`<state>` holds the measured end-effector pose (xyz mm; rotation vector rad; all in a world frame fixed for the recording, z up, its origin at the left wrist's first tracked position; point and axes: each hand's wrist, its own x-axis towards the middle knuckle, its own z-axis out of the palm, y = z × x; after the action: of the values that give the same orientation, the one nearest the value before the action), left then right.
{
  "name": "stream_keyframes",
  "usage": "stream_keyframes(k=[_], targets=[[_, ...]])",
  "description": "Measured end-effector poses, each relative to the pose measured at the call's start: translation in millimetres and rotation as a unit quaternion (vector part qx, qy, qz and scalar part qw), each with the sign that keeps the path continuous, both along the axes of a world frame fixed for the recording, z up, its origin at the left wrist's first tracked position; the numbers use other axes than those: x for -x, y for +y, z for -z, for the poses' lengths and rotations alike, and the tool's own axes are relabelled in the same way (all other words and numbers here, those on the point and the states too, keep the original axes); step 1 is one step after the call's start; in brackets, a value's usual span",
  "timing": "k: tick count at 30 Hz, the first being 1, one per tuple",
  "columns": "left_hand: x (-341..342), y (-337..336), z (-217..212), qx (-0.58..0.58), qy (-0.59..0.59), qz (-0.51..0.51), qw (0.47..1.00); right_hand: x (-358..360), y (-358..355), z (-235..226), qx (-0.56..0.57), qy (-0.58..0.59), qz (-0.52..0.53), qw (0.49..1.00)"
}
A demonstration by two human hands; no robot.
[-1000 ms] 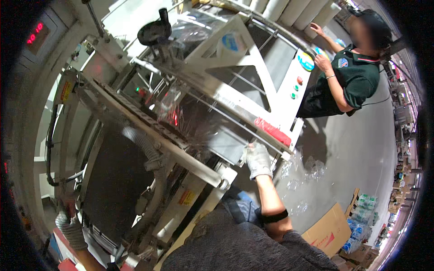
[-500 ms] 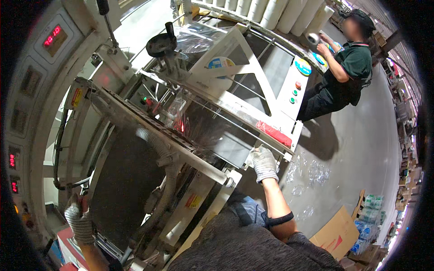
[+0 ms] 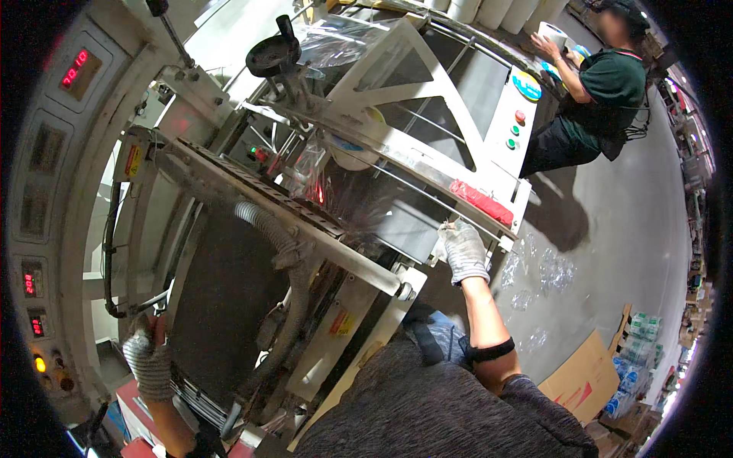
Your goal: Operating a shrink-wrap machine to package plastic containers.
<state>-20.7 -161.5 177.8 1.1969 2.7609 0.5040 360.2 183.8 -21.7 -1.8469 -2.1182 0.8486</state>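
Observation:
A large metal wrapping machine (image 3: 427,99) fills the view, with clear plastic film (image 3: 336,34) fed in at its top. My right hand (image 3: 463,248), in a grey-white glove, is closed on the machine's lower frame edge, just below a red bar (image 3: 481,202). My gloved left hand (image 3: 149,359) sits low on the left, against the edge of the black conveyor belt (image 3: 221,298). Its fingers curl toward the belt, but the grip is hidden. A black handwheel (image 3: 272,53) stands on top of the machine.
A control panel with red digit displays (image 3: 80,69) curves along the left. A co-worker in a green shirt (image 3: 603,84) handles white rolls at the top right. Scraps of clear film (image 3: 542,275) lie on the grey floor. Flat cardboard (image 3: 584,378) and bottle packs (image 3: 637,343) are at the lower right.
My view has shifted, bringing my left hand further up into the picture beside the black belt. My right hand has stayed on the frame edge. The co-worker has turned toward the rolls.

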Motion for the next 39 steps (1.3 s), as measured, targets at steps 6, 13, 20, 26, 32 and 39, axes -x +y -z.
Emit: stream_keyframes(k=[6,13,20,26,32,39], targets=[[3,12,2,0.041,0.063,0.061,0.995,5,0,2,-0.013,0.059,-0.009,0.998],[4,21,13,0.036,0.067,0.067,0.995,15,-1,-5,0.023,0.081,-0.022,0.996],[-10,48,11,0.056,0.056,0.102,0.992,20,4,7,0.004,0.112,-0.029,0.993],[-11,58,28,0.020,0.080,0.134,0.988,15,12,21,0.022,0.103,-0.074,0.992],[-12,80,44,0.090,0.004,0.122,0.988,40,17,13,0.162,0.202,-0.007,0.966],[-5,120,102,0.106,0.014,0.332,0.937,63,23,15,0.220,0.226,0.029,0.948]])
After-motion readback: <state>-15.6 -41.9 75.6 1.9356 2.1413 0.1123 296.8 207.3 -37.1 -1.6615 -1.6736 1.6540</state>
